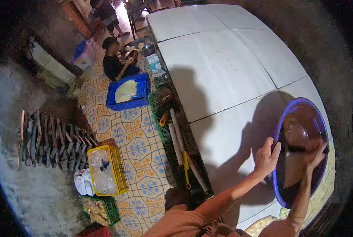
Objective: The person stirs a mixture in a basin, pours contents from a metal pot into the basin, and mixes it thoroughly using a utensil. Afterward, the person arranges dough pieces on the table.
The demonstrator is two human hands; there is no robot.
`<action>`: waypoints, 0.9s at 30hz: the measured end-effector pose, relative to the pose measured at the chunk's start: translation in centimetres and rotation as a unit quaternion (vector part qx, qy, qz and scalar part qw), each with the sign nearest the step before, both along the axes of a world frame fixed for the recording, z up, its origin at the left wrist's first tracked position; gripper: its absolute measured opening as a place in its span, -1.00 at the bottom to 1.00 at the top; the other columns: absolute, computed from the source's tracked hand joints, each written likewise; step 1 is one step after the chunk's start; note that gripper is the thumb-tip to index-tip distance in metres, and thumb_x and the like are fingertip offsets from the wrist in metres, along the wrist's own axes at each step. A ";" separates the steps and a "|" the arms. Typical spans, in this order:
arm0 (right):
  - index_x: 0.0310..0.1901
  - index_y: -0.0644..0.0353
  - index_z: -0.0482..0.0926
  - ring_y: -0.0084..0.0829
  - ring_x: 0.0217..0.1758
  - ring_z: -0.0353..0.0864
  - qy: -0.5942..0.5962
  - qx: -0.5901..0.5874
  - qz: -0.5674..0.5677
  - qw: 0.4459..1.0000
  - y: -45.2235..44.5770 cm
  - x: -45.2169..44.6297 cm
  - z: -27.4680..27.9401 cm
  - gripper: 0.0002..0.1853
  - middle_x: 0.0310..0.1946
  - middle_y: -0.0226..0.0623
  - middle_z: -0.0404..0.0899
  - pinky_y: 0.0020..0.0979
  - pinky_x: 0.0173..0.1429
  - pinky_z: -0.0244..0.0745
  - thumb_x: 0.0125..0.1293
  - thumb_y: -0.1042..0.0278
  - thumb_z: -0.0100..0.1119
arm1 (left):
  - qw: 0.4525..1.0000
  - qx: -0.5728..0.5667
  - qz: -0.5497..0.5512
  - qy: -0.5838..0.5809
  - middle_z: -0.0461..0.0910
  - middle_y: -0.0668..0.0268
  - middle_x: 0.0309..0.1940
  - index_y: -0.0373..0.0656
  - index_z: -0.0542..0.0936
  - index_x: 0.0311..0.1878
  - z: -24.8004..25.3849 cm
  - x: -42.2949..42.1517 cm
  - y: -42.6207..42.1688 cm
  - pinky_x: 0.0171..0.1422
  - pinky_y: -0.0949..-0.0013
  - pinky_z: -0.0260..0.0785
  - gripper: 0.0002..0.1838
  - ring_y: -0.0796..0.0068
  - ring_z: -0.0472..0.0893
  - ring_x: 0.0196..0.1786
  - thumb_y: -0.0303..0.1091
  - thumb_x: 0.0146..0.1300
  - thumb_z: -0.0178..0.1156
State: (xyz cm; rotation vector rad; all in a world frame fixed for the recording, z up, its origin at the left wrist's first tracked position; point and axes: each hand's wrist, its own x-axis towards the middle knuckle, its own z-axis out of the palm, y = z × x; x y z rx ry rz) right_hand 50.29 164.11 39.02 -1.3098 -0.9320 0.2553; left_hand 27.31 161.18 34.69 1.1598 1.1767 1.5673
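Note:
A deep basin with a blue-purple rim (276, 173) stands on the white tiled table (220, 79) at the right. My left hand (267, 157) is at the basin's near left rim, its fingers apart and nothing held in them. Inside the basin's opening, toward its right side, is my right hand (315, 157), blurred, with its fingers spread. Dark brown contents fill the basin's shadowed inside; what they are is hard to tell. Pale dough-like pieces (261, 224) lie along the table edge below and beside the basin.
Rolling pins (175, 144) and a yellow-handled tool (186, 170) lie on a lower ledge left of the table. On the patterned floor stand a blue crate (145, 89) with a pale sheet and a yellow crate (123, 173). A seated person (113, 65) works beyond; another stands behind.

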 end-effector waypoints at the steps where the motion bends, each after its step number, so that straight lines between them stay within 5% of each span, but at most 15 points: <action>1: -0.59 0.06 0.26 -0.59 -0.66 0.03 -0.042 -0.003 0.009 0.999 -2.1 -0.7 -0.5 -0.51 -0.72 -0.49 0.10 -0.50 -0.52 0.01 0.41 -0.10 -0.15 | 0.997 -0.048 -0.056 -0.012 0.45 0.01 -0.53 -0.22 0.33 -0.21 0.4 -0.5 0.0 -0.42 0.06 0.27 -0.77 -0.09 0.55 -0.43 -0.23 0.33 0.05; 3: -0.61 0.04 0.20 -0.59 -0.67 -0.01 -0.122 -0.011 0.024 0.992 -5.6 -2.8 -1.4 -0.50 -0.72 -0.51 0.05 -0.49 -0.55 -0.02 0.40 -0.13 -0.15 | 0.995 -0.063 -0.071 -0.020 0.45 0.00 -0.54 -0.22 0.32 -0.21 0.8 -0.9 0.0 -0.44 0.07 0.27 -0.77 -0.10 0.54 -0.43 -0.24 0.33 0.04; 9: -0.62 0.04 0.21 -0.62 -0.67 0.00 0.102 0.068 -0.052 0.991 3.0 -6.6 4.4 -0.48 -0.73 -0.54 0.02 -0.50 -0.57 -0.05 0.38 -0.15 -0.11 | 0.996 -0.049 -0.071 -0.012 0.43 0.01 -0.56 -0.22 0.30 -0.19 0.1 -0.6 -0.2 -0.45 0.06 0.25 -0.79 -0.11 0.52 -0.47 -0.28 0.33 0.05; 15: -0.67 0.06 0.24 -0.63 -0.66 0.09 0.011 -0.010 -0.116 0.993 1.1 0.2 2.9 -0.46 -0.74 -0.48 0.13 -0.48 -0.56 -0.02 0.38 -0.11 -0.07 | 0.999 0.001 -0.032 -0.005 0.43 0.03 -0.56 -0.21 0.30 -0.18 -0.4 -0.3 0.0 -0.45 0.06 0.25 -0.78 -0.11 0.52 -0.49 -0.28 0.32 0.06; 18: -0.59 0.06 0.29 -0.63 -0.68 0.09 -0.133 0.000 -0.048 0.990 -5.3 5.0 -2.1 -0.50 -0.70 -0.49 0.18 -0.52 -0.58 0.03 0.41 -0.12 -0.13 | 0.999 -0.006 -0.029 -0.017 0.44 0.03 -0.55 -0.21 0.32 -0.19 -0.4 0.0 0.1 -0.43 0.08 0.27 -0.78 -0.07 0.53 -0.48 -0.28 0.31 0.07; 21: -0.58 0.04 0.25 -0.64 -0.67 0.02 0.121 0.024 -0.078 0.989 -6.8 -5.6 0.9 -0.52 -0.69 -0.52 0.10 -0.53 -0.58 0.01 0.41 -0.10 -0.13 | 0.995 -0.054 -0.067 -0.048 0.47 0.01 -0.53 -0.24 0.35 -0.20 1.2 -1.0 -0.2 -0.36 0.10 0.32 -0.78 -0.03 0.55 -0.46 -0.28 0.30 0.09; 23: -0.59 0.04 0.22 -0.65 -0.66 -0.02 0.129 0.017 -0.132 0.983 -3.6 -7.0 2.9 -0.52 -0.69 -0.54 0.05 -0.53 -0.57 -0.03 0.41 -0.09 -0.12 | 0.996 -0.061 -0.058 -0.008 0.47 0.02 -0.53 -0.24 0.34 -0.21 1.1 -0.9 0.0 -0.36 0.10 0.32 -0.78 -0.02 0.56 -0.46 -0.28 0.30 0.08; 27: -0.54 0.08 0.30 -0.64 -0.64 0.03 -0.002 0.024 -0.072 0.997 0.9 -2.7 3.9 -0.55 -0.67 -0.51 0.14 -0.50 -0.54 -0.02 0.42 -0.06 -0.12 | 0.999 -0.018 -0.037 0.006 0.46 0.01 -0.54 -0.24 0.33 -0.18 0.4 -0.5 -0.2 -0.37 0.11 0.31 -0.75 0.02 0.56 -0.46 -0.24 0.32 0.06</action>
